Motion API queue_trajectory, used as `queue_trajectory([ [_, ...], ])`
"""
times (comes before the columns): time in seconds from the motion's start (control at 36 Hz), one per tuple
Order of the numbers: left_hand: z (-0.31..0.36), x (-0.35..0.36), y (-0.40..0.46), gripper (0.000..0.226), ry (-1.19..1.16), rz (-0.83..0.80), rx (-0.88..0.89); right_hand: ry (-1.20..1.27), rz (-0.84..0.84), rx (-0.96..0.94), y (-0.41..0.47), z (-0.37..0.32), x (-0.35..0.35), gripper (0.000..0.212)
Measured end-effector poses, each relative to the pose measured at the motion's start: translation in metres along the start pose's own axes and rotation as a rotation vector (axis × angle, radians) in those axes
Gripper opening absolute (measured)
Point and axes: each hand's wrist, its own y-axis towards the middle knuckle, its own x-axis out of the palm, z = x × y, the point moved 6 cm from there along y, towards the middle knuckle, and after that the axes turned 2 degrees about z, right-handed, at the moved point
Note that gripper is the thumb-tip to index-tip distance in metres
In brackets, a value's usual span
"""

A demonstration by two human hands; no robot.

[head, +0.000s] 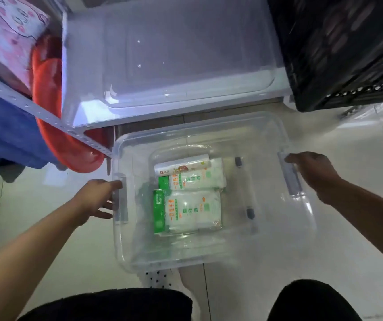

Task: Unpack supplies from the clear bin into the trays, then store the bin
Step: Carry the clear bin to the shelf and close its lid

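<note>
The clear bin (209, 258) sits low in front of me over the pale floor, without a lid. Inside lie several white and green supply packs (193, 200) and a white roll-shaped pack (181, 166). My left hand (95, 195) is at the bin's left latch handle (119, 200), thumb on the rim and fingers spread underneath. On the right latch handle (290, 174) rests my right hand (313, 172), curled over the rim. The clear lid (186, 54) lies on the shelf above the bin.
A white metal shelf unit (53, 121) stands ahead. On its left are a red basin (53, 112), a pink patterned box (7, 35) and blue cloth (2, 126). A black perforated crate (339, 54) is at the right. My knees are at the bottom edge.
</note>
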Motion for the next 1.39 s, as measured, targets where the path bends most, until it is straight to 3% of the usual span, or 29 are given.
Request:
queue_trajectory([
  [0.06,0.012,-0.010,0.001,0.036,0.260,0.062,0.048,-0.154,0.058,-0.109,0.005,0.006,0.007,0.061],
  [0.11,0.042,-0.025,0.001,0.040,0.580,0.263,0.233,-0.347,0.118,-0.289,0.008,0.012,0.021,0.068],
  [0.17,0.083,-0.037,-0.005,0.037,0.651,0.495,0.504,-0.541,0.204,-0.487,0.006,0.017,0.036,0.087],
  [0.25,0.144,-0.034,-0.008,0.075,0.688,0.676,0.853,-0.824,0.321,-0.702,0.005,0.021,0.056,0.096],
  [0.31,0.172,-0.024,0.010,0.095,0.831,0.690,0.865,-0.897,0.357,-0.782,0.003,0.018,0.069,0.097],
  [0.36,0.186,-0.009,0.038,0.100,0.898,0.613,0.733,-0.902,0.358,-0.778,0.002,0.016,0.077,0.097],
  [0.42,0.192,0.009,0.056,0.095,0.899,0.587,0.641,-0.868,0.346,-0.733,0.003,0.016,0.079,0.095],
  [0.47,0.192,0.021,0.056,0.077,0.834,0.686,0.641,-0.820,0.338,-0.710,0.004,0.017,0.076,0.094],
  [0.56,0.187,0.029,0.033,0.044,0.826,0.918,0.750,-0.824,0.300,-0.728,0.004,0.017,0.077,0.095],
  [0.64,0.174,0.038,0.008,0.030,0.926,0.960,0.858,-0.836,0.235,-0.692,0.005,0.017,0.076,0.095],
  [0.81,0.155,0.027,-0.074,0.042,0.952,1.095,1.046,-0.540,0.117,-0.689,-0.006,0.008,0.057,0.098],
  [1.03,0.157,-0.050,-0.227,0.032,0.690,1.595,1.333,0.176,0.162,-0.756,-0.034,-0.064,-0.025,0.106],
  [1.14,0.155,-0.080,-0.293,0.032,0.605,1.739,1.447,0.435,0.108,-0.740,-0.057,-0.103,-0.057,0.099],
  [1.25,0.153,-0.115,-0.336,0.038,0.400,1.677,1.428,0.511,0.090,-0.789,-0.078,-0.121,-0.080,0.085],
  [1.33,0.155,-0.134,-0.349,0.040,0.327,1.529,1.446,0.632,0.029,-0.821,-0.089,-0.121,-0.085,0.073],
  [1.39,0.157,-0.143,-0.338,0.043,0.279,1.384,1.400,0.575,0.067,-0.854,-0.090,-0.113,-0.086,0.066],
])
